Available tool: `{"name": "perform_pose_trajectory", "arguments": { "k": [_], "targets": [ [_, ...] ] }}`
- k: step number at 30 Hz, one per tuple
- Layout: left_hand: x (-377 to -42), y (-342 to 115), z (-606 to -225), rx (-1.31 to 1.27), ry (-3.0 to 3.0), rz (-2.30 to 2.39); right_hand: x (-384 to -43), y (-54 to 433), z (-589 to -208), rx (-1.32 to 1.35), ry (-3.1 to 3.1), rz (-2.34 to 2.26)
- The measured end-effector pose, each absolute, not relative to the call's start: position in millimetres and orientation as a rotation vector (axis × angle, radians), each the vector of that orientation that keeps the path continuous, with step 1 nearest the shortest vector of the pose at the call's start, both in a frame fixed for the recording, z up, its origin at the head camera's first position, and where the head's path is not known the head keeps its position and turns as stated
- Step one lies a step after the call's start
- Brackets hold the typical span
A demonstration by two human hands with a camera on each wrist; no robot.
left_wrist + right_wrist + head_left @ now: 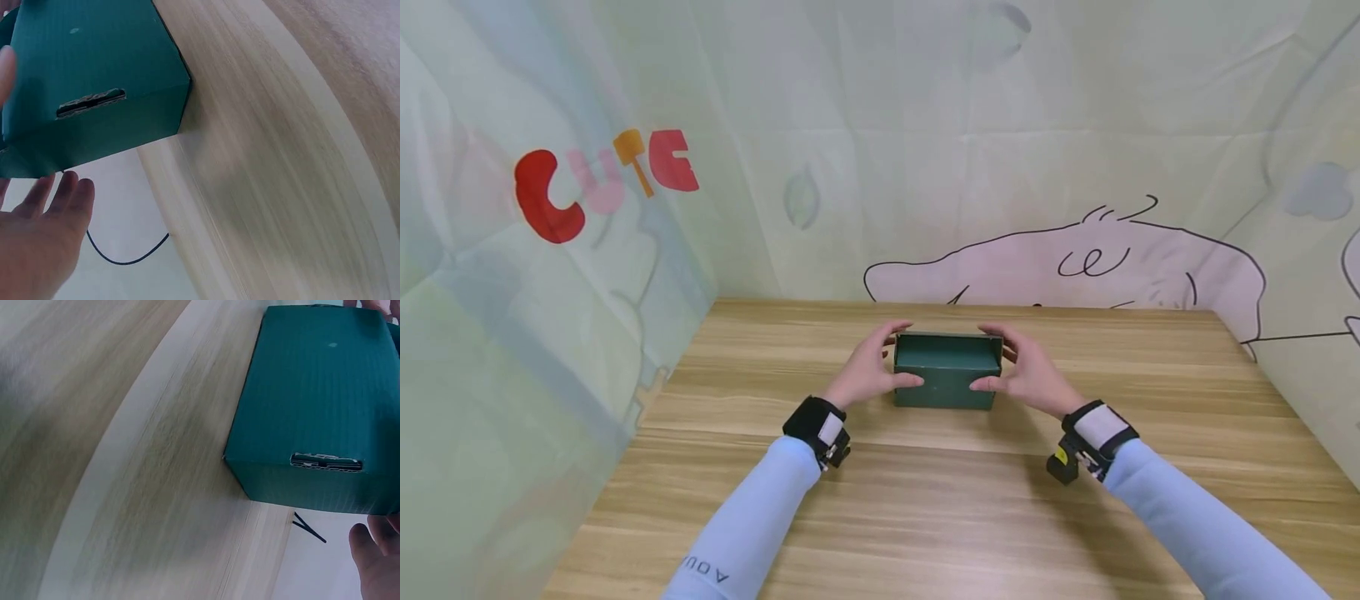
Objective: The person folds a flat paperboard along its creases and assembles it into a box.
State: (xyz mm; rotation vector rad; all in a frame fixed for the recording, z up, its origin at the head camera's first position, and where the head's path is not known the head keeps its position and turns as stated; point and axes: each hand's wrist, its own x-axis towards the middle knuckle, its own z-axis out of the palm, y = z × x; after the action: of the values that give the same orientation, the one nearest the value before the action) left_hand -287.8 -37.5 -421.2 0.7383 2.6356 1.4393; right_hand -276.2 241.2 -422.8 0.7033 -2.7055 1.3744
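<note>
A dark green cardboard box [944, 387] stands on the wooden table, its open top showing a green inside. Around its left end curves my left hand [874, 364], thumb lying along the front face and fingers reaching toward the back. My right hand [1021, 367] grips the opposite end in the same way. The left wrist view shows a narrow slot in the end wall of the box [94, 69], with the left hand's fingertips close against its edge. A similar slot shows on the box [312, 394] in the right wrist view; several right fingers are beside that end.
The wooden table [917, 508] extends all round the box. Behind it and to the left hangs a pale printed cloth [820, 100] with coloured letters and a cartoon drawing. A black strap with a small camera [816, 427] sits on each wrist.
</note>
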Motion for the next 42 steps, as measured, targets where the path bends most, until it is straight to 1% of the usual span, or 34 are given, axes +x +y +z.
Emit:
{"name": "perform_pose_trajectory", "arguments": {
  "k": [8, 23, 30, 42],
  "targets": [
    [-290, -34, -423, 0.727, 2.692, 1.362, -279, 239, -424, 0.726, -2.701, 1.291],
    [-288, -32, -427, 0.706, 2.728, 1.367, -281, 239, -426, 0.726, -2.711, 1.256],
    [-288, -34, -431, 0.787, 2.784, 1.335, -279, 238, -424, 0.732, -2.694, 1.259],
    [-284, -37, -434, 0.916, 2.914, 1.194, -279, 240, -430, 0.849, -2.625, 1.067]
  ]
}}
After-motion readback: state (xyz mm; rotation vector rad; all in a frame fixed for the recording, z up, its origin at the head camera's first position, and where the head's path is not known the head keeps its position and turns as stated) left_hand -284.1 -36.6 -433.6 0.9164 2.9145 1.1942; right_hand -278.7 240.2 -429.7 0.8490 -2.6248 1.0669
